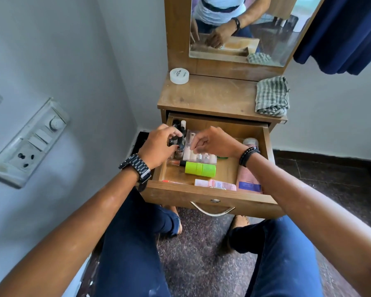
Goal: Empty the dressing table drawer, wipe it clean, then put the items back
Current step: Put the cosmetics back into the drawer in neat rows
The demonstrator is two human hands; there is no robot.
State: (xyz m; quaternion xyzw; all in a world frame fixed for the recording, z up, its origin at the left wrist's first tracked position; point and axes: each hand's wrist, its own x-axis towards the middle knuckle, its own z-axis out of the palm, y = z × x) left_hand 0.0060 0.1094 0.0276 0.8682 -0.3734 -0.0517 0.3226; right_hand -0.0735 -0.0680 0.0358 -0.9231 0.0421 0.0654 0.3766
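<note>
The wooden drawer [210,195] of the dressing table stands pulled out with several cosmetics inside. My left hand [159,146] curls around small dark bottles [180,144] at the drawer's back left corner. My right hand [214,142] hovers over a clear plastic case [199,156] in the middle, fingers loosely curled, holding nothing that I can see. A lime green tube [200,168] lies in front of the case. A pink bottle [247,179] lies along the right side, and a pink flat box [215,184] rests against the front wall.
On the table top [212,97] sit a white round jar [179,76] at the left and a checked cloth [272,96] at the right. A mirror [244,28] rises behind. A wall with a switchboard [28,142] is close on the left; a blue curtain [341,33] hangs right.
</note>
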